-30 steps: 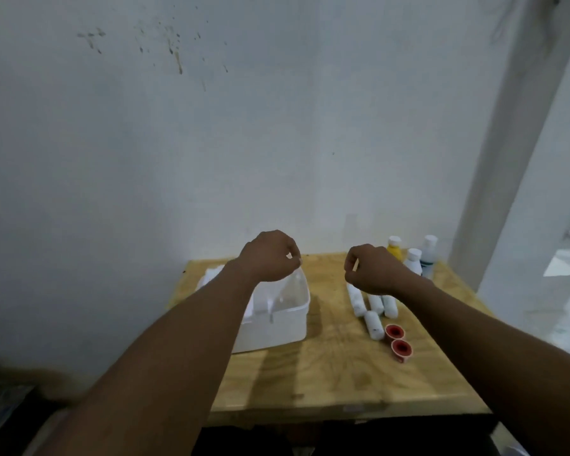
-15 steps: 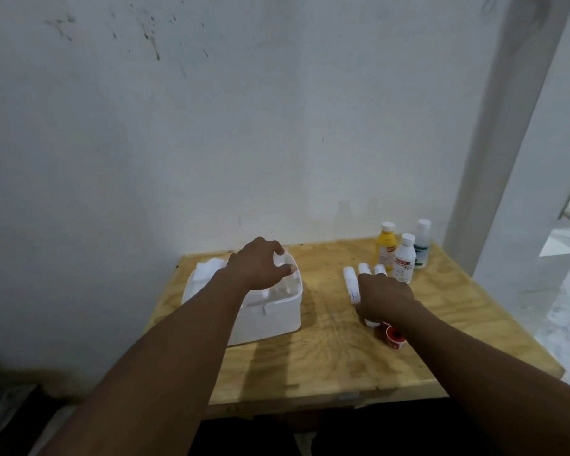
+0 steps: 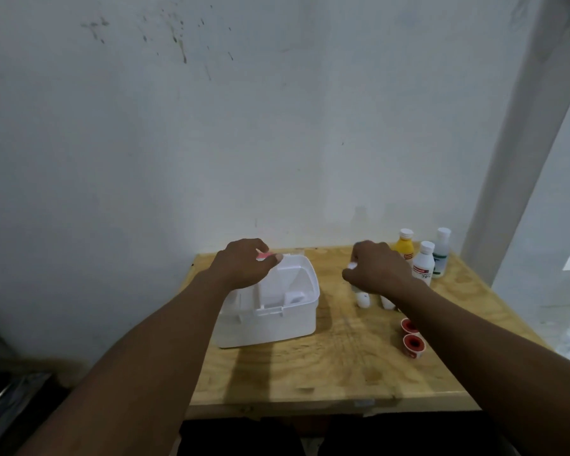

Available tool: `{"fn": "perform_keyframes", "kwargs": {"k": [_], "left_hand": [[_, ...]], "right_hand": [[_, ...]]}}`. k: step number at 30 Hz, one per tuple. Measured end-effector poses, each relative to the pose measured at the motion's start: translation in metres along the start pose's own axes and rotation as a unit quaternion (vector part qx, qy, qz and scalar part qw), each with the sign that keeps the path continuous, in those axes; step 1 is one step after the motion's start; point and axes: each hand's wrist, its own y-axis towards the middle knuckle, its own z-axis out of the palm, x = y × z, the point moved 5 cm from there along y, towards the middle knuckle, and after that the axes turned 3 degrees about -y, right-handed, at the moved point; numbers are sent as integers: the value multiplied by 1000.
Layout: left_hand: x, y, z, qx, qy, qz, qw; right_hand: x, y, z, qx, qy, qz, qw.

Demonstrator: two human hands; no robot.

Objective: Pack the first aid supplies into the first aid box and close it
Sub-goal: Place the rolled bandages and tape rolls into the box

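At 9 o'clock on the tabletop stands the open white first aid box. The left hand hovers over its 11 o'clock rim, fingers curled round a small pink piece too blurred to name. At 1 o'clock the right hand curls down round a white roll, with two more white rolls just below it at 6 o'clock. Two red tape rolls lie at 3 o'clock, and three bottles stand at 2 o'clock.

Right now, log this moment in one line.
box open | left hand at box rim | right hand grips white roll | bottles, tape unpacked
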Motion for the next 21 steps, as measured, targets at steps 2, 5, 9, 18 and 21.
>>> {"fn": "perform_keyframes", "kwargs": {"k": [2,5,9,18,21], "left_hand": [[2,-2,-9,-29,-31,1,999],[10,-4,-24,-84,-49,-5,995],[43,-7,-27,-47,-47,-73,995],[76,-25,5,17,-107,-112,988],[79,-29,11,0,-115,-96,989]], "right_hand": [[19,5,-7,-15,32,-21,999],[48,8,-14,-23,88,-42,995],[85,6,-16,-5,194,-75,978],[149,-12,29,47,246,-121,960],[153,-16,46,51,220,-135,965]]}}
